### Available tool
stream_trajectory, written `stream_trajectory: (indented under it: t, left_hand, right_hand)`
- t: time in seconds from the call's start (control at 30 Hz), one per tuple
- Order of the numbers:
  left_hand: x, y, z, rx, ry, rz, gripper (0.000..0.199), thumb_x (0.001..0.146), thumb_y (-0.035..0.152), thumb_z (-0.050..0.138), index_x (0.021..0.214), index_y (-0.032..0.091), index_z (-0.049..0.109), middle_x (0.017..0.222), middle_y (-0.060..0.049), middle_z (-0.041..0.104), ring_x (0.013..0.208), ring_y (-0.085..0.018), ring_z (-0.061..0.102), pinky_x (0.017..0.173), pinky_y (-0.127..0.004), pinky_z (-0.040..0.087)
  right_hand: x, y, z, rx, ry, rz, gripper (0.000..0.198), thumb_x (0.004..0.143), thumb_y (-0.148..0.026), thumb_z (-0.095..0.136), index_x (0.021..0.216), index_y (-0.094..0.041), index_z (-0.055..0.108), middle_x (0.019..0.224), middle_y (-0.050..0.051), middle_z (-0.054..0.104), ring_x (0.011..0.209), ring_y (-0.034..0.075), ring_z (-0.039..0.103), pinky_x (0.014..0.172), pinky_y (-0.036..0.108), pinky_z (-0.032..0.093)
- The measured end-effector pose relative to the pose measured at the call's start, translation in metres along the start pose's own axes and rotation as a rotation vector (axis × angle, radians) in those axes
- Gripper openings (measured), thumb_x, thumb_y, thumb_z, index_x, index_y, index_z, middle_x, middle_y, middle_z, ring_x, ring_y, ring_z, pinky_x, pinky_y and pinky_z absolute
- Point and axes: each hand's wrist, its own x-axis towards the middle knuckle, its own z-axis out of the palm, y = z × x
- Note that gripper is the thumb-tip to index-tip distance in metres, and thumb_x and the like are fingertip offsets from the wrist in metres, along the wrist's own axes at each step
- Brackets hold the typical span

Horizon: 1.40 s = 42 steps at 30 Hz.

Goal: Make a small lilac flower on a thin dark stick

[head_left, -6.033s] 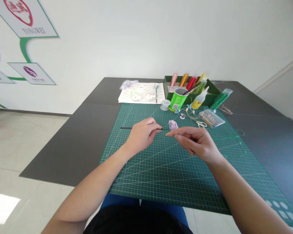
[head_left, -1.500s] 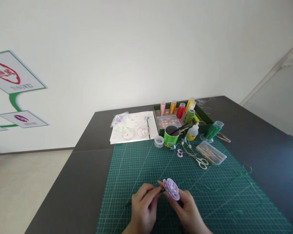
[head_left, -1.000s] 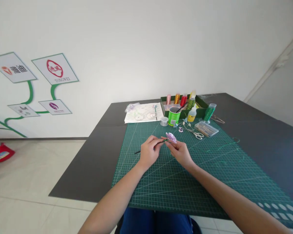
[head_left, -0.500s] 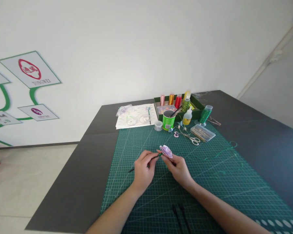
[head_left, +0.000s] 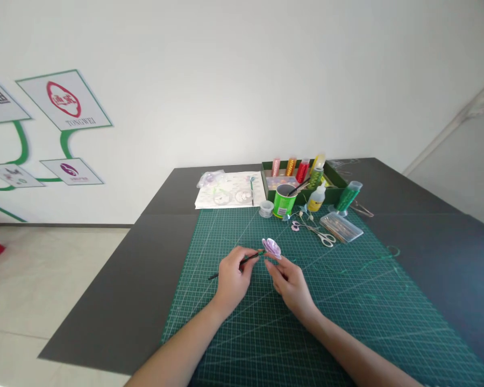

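My left hand (head_left: 234,275) is closed on a thin dark stem (head_left: 249,258), whose lower end sticks out past the hand to the left. Green shows at the stem's upper end, just beneath a pale purple flower (head_left: 271,248) with shiny layered petals. Close to the flower's right side is my right hand (head_left: 291,280). Its index finger reaches under the petals, and the thumb is a little apart from it. Whether a thread runs between the hands is too fine to make out. Both hands are above the green cutting mat (head_left: 242,344).
Beyond the hands stand a green can (head_left: 284,202), a glue bottle (head_left: 316,200), a green thread spool (head_left: 349,196) and a box of spools (head_left: 335,188). Scissors (head_left: 326,238) lie by a clear case (head_left: 342,228). White paper sheets (head_left: 210,202) are at the back left.
The view has shifted slightly, and the dark tools at the near edge are out of sight. My right thumb has moved away from the flower's base; my left hand keeps its hold.
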Motion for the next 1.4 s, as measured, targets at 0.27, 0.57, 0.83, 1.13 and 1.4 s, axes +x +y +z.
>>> stream_trajectory:
  t: [0.27,0.57,0.83,1.13,1.4]
  left_hand:
    - [0.004,0.0,-0.003,0.045,-0.03,0.039,0.007,0.094,0.018,0.066,0.095,0.019,0.073,0.085,-0.003,0.072,0.075,-0.015,0.067,0.069,-0.026,0.052]
    - [0.015,0.012,-0.016,0.033,-0.038,0.176,0.012,0.096,0.018,0.062,0.099,0.019,0.073,0.086,-0.004,0.072,0.075,-0.015,0.065,0.069,-0.027,0.052]
    - [0.022,0.019,-0.026,0.022,-0.024,0.223,0.01,0.092,0.016,0.066,0.092,0.018,0.076,0.081,-0.004,0.074,0.071,-0.015,0.066,0.067,-0.026,0.052]
    - [0.06,0.093,-0.069,0.124,0.038,0.447,0.014,0.095,0.017,0.063,0.096,0.019,0.077,0.086,-0.006,0.075,0.078,-0.018,0.069,0.071,-0.029,0.054]
    - [0.058,0.165,-0.1,0.181,0.18,0.526,0.014,0.094,0.015,0.065,0.098,0.02,0.078,0.087,-0.002,0.075,0.073,-0.015,0.066,0.063,-0.026,0.05]
  right_hand:
    - [0.003,-0.008,-0.003,-0.004,-0.019,-0.018,0.051,0.091,-0.057,0.062,0.108,-0.011,0.075,0.053,-0.008,0.029,0.045,0.008,0.023,0.04,0.023,0.017]
    - [0.003,-0.034,-0.015,-0.06,-0.162,-0.135,0.048,0.092,-0.052,0.062,0.115,-0.013,0.076,0.053,-0.008,0.029,0.045,0.007,0.021,0.041,0.024,0.017]
    - [0.004,-0.047,-0.021,-0.173,-0.255,-0.193,0.052,0.093,-0.05,0.06,0.122,-0.01,0.074,0.051,-0.009,0.029,0.045,0.008,0.022,0.042,0.023,0.017]
    - [0.004,-0.142,-0.021,-0.299,-0.267,-0.439,0.039,0.094,-0.044,0.059,0.111,-0.017,0.08,0.05,-0.005,0.037,0.048,0.009,0.018,0.044,0.025,0.011]
    - [-0.032,-0.224,-0.021,-0.429,-0.204,-0.627,0.032,0.095,-0.035,0.058,0.111,-0.022,0.083,0.05,-0.004,0.041,0.047,0.009,0.023,0.045,0.026,0.015]
